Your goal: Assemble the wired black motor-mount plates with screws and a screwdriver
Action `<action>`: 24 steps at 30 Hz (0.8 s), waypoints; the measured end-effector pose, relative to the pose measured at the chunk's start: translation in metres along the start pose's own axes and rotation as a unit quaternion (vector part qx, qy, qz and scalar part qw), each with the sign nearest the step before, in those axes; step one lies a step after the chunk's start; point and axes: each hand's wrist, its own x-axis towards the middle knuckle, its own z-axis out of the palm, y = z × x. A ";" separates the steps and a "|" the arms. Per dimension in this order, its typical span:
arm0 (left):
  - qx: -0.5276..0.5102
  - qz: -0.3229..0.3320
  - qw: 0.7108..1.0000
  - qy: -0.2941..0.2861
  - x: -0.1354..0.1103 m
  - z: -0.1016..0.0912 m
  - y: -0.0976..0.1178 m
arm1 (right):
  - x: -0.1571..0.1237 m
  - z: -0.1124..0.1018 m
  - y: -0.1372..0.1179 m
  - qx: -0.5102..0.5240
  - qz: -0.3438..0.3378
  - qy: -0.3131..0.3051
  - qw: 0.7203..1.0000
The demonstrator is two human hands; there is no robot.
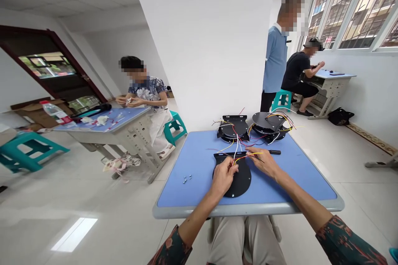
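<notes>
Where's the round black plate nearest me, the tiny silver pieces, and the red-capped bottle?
Round black plate [241, 181]: head view, on its flat face.
Tiny silver pieces [185, 181]: head view, on one of them.
Red-capped bottle [54, 110]: head view, on its clear side.

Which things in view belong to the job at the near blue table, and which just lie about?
Probably the job's:
coloured wires in left hand
round black plate beneath
small metal pieces
black disc assemblies behind
black pen-like tool

Apparently just lying about:
black bag, right
red-capped bottle
teal stool, far left
</notes>
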 end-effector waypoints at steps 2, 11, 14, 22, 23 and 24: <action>-0.011 0.012 1.000 -0.014 0.000 0.002 0.001 | 0.009 0.003 -0.005 -0.009 -0.011 -0.030 0.999; -0.114 0.072 0.989 -0.065 -0.012 -0.017 -0.001 | -0.003 0.002 -0.005 -0.134 0.041 -0.025 0.990; 0.012 0.193 0.974 -0.116 -0.028 -0.030 -0.006 | -0.007 0.001 -0.004 -0.130 0.051 -0.021 0.990; 0.291 0.417 0.835 -0.209 -0.053 -0.056 -0.010 | -0.005 0.001 -0.004 -0.111 0.063 -0.019 0.992; 0.306 0.418 0.826 -0.222 -0.054 -0.058 -0.008 | -0.005 0.000 -0.004 -0.110 0.061 -0.020 0.992; 0.320 0.418 0.817 -0.234 -0.055 -0.059 -0.005 | -0.005 0.000 -0.005 -0.110 0.059 -0.021 0.992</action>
